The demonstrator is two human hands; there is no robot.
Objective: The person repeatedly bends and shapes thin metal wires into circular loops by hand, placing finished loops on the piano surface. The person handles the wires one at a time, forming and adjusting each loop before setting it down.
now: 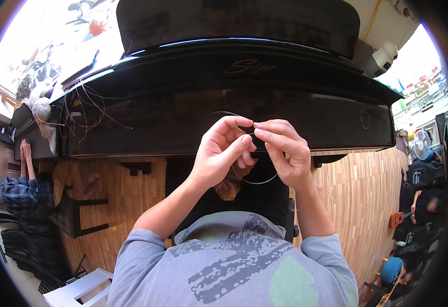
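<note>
In front of my chest both hands hold a thin pale wire or string [261, 182], bent into a curve that hangs below the fingers. My left hand [219, 151] is closed, its fingers curled and thumb bent around part of the strand. Thumb and forefinger of my right hand [288, 151] pinch the strand close to the left fingertips. A dark strand arcs up behind the left hand. Exactly where the ends lie between the fingers is too fine to make out.
A glossy black piano [183, 123] with its lid closed spans the front. Loose thin strings [88, 105] sprawl on its left end; a small string loop [365, 119] lies at right. Another person [19, 189] sits far left. A small orange guitar-like instrument [397, 219] is at right.
</note>
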